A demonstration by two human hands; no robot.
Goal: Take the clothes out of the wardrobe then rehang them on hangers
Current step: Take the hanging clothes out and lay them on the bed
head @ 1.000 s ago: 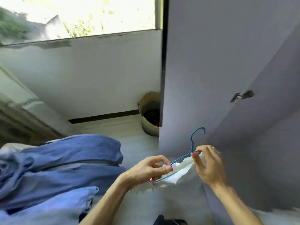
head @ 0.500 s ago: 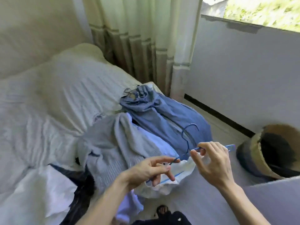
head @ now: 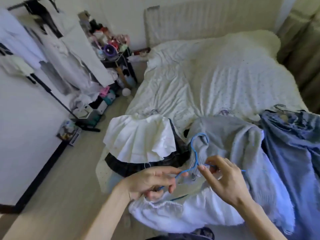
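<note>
Over the foot of the bed (head: 216, 70), both hands hold a blue hanger (head: 196, 159), hook pointing away; the left hand (head: 152, 181) has its grip closed on the hanger's left arm, fingers curled round the wire; the right hand (head: 223, 181) pinches the wire just below the hook; a white top (head: 173, 212) bunches under the hands, against the hanger's lower wire; beyond lie a grey jumper (head: 233, 139), blue cloth (head: 294, 149) and a white skirt (head: 138, 135).
</note>
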